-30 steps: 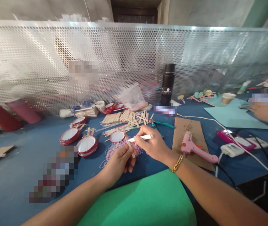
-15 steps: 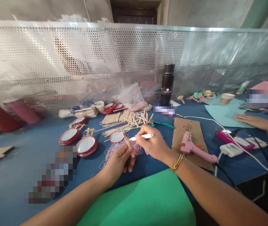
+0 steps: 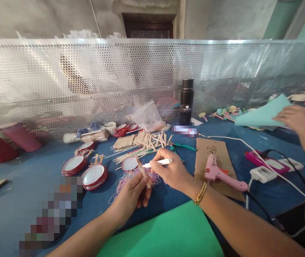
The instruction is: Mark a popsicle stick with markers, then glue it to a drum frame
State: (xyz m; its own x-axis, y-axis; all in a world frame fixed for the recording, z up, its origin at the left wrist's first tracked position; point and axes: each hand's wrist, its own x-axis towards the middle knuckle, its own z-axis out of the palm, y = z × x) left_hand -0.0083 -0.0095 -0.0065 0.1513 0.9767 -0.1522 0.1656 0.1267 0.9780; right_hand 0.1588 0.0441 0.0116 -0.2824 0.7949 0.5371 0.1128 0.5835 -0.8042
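Between the thumb and fingers of my left hand (image 3: 136,189) is a flat wooden craft stick (image 3: 139,165), tilted up and to the left. My right hand (image 3: 167,167) grips a white marker (image 3: 161,162), its tip close to the stick; whether it touches I cannot tell. Under and behind both hands lies a tangle of pink and purple elastic bands (image 3: 119,189). A round red-rimmed disc (image 3: 129,164) sits just behind the stick. Loose wooden sticks (image 3: 144,140) are heaped farther back.
Small red drums (image 3: 95,176) stand at left. To the right, a pink glue gun (image 3: 219,173) rests on cardboard (image 3: 200,160), near a white power strip (image 3: 266,174) and cable. A black bottle (image 3: 186,103) stands behind. Green sheet (image 3: 163,232) lies in front. A co-worker's hand (image 3: 295,117) holds blue paper (image 3: 265,112).
The co-worker's hand at right has lifted the blue paper from the table. My view has tilted up slightly. Both my hands keep their hold on the stick and marker.
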